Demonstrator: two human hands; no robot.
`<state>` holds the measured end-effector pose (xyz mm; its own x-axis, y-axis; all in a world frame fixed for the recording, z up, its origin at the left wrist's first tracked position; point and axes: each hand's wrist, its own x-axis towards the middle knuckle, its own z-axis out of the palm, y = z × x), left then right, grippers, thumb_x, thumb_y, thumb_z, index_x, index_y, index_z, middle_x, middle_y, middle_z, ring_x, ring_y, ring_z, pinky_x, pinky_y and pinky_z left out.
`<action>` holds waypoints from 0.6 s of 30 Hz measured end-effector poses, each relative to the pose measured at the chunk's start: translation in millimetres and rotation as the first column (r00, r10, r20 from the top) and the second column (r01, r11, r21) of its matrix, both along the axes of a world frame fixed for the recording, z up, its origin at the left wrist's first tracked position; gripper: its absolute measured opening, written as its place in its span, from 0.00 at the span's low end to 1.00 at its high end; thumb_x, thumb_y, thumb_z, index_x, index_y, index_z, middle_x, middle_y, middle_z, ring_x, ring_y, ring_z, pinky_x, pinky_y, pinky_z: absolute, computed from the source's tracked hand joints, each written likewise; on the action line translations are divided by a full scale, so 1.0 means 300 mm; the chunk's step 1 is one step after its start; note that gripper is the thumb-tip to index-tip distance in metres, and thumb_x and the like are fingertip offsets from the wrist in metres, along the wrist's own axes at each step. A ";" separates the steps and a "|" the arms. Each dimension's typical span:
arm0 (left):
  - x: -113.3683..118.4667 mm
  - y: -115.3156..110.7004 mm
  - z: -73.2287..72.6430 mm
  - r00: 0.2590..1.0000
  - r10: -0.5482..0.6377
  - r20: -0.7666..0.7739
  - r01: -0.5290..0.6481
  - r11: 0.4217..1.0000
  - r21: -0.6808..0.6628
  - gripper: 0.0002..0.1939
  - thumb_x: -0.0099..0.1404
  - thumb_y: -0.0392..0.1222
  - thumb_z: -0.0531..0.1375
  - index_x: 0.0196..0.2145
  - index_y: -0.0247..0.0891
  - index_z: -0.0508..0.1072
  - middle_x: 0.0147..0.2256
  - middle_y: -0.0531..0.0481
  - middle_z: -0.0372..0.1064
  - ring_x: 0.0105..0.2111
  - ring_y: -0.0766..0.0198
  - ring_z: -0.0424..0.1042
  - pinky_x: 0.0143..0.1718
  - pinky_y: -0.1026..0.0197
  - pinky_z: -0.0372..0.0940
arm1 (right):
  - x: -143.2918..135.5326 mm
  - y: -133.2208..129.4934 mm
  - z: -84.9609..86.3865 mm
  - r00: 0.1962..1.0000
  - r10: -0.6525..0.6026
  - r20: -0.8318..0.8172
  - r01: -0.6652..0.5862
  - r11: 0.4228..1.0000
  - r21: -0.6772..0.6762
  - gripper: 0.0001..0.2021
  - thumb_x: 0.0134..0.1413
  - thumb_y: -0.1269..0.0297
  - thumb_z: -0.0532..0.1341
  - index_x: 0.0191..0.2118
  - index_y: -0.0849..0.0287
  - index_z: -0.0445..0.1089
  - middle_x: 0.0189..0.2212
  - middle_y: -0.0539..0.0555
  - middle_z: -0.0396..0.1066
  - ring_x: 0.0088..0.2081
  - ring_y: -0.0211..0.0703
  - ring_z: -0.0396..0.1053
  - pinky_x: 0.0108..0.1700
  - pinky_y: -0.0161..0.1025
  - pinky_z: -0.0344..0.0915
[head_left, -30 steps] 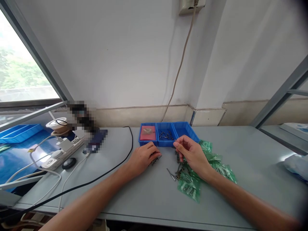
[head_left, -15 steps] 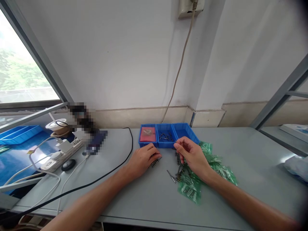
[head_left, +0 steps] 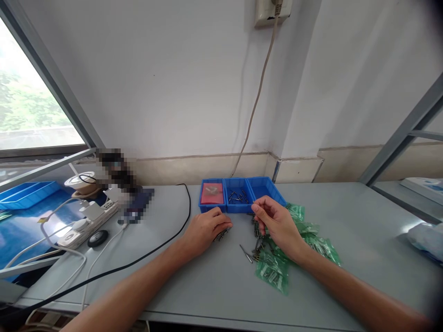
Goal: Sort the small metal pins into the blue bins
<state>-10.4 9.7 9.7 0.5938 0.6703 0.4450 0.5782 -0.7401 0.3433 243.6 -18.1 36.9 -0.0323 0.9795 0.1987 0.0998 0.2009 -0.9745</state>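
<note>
My left hand point(head_left: 206, 227) rests on the grey table with its fingers curled closed over several slim metal rods point(head_left: 220, 235), whose ends stick out beneath the fingertips. My right hand point(head_left: 277, 225) is in a pinch just in front of the blue bins; whatever sits between thumb and forefinger is too small to make out. Under and beside it lies a loose pile of metal rods point(head_left: 256, 251), partly hidden by the hand. Similar rods lie in the middle blue bin point(head_left: 237, 208). Green plastic bags point(head_left: 273, 273) of metal pieces spread around the right wrist.
The left blue bin point(head_left: 212, 207) holds a red card with a small clear bag. Beside it stands the right blue bin point(head_left: 263, 186). A black cable point(head_left: 152, 254) crosses the table on the left, near a power strip point(head_left: 78, 233) and a round black object point(head_left: 98, 238).
Both hands keep almost the same pose and place. The whole view has shifted very slightly.
</note>
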 end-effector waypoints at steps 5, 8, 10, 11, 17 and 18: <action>0.001 0.004 -0.009 1.000 -0.004 0.012 0.004 1.000 -0.005 0.15 0.81 0.50 0.57 0.46 0.42 0.82 0.40 0.50 0.72 0.36 0.66 0.73 0.41 0.63 0.66 | 0.001 0.007 0.006 1.000 -0.010 0.001 0.010 1.000 0.005 0.23 0.62 0.37 0.67 0.38 0.55 0.71 0.26 0.46 0.67 0.20 0.36 0.63 0.23 0.35 0.64; 0.000 0.007 -0.017 1.000 -0.014 0.019 0.014 1.000 -0.008 0.15 0.81 0.50 0.57 0.47 0.43 0.82 0.41 0.50 0.72 0.37 0.65 0.73 0.41 0.63 0.66 | 0.003 0.007 0.005 1.000 0.012 0.008 -0.012 1.000 -0.002 0.21 0.63 0.40 0.67 0.43 0.55 0.74 0.29 0.47 0.70 0.21 0.36 0.65 0.24 0.36 0.67; -0.002 0.010 -0.023 0.999 -0.024 0.024 0.024 1.000 -0.003 0.15 0.81 0.50 0.57 0.47 0.43 0.82 0.40 0.50 0.72 0.37 0.65 0.73 0.41 0.63 0.66 | 0.005 0.006 0.002 0.999 0.039 0.003 -0.039 0.999 -0.007 0.20 0.64 0.41 0.67 0.47 0.54 0.75 0.32 0.49 0.73 0.22 0.36 0.66 0.25 0.37 0.68; -0.002 0.011 -0.026 0.999 -0.028 0.026 0.028 1.000 0.001 0.15 0.81 0.50 0.57 0.47 0.43 0.83 0.40 0.50 0.71 0.36 0.66 0.72 0.40 0.63 0.66 | 0.006 0.006 0.001 0.999 0.049 -0.001 -0.049 0.999 -0.009 0.20 0.64 0.42 0.67 0.48 0.54 0.76 0.33 0.49 0.73 0.23 0.36 0.66 0.25 0.37 0.69; -0.003 0.016 -0.034 1.000 -0.015 0.022 0.015 1.000 0.008 0.16 0.81 0.51 0.58 0.47 0.43 0.83 0.39 0.50 0.71 0.37 0.65 0.72 0.40 0.63 0.65 | 0.007 0.006 0.001 0.999 0.048 -0.016 -0.048 0.999 -0.017 0.20 0.63 0.42 0.68 0.46 0.54 0.79 0.33 0.50 0.73 0.23 0.36 0.65 0.25 0.36 0.68; -0.003 0.015 -0.032 1.000 -0.011 0.018 0.011 1.000 0.012 0.16 0.81 0.51 0.58 0.47 0.43 0.83 0.39 0.50 0.70 0.36 0.65 0.72 0.40 0.63 0.65 | 0.007 0.005 0.004 0.999 0.044 -0.020 -0.044 0.999 -0.026 0.21 0.62 0.41 0.68 0.45 0.55 0.79 0.33 0.51 0.74 0.23 0.36 0.65 0.24 0.36 0.67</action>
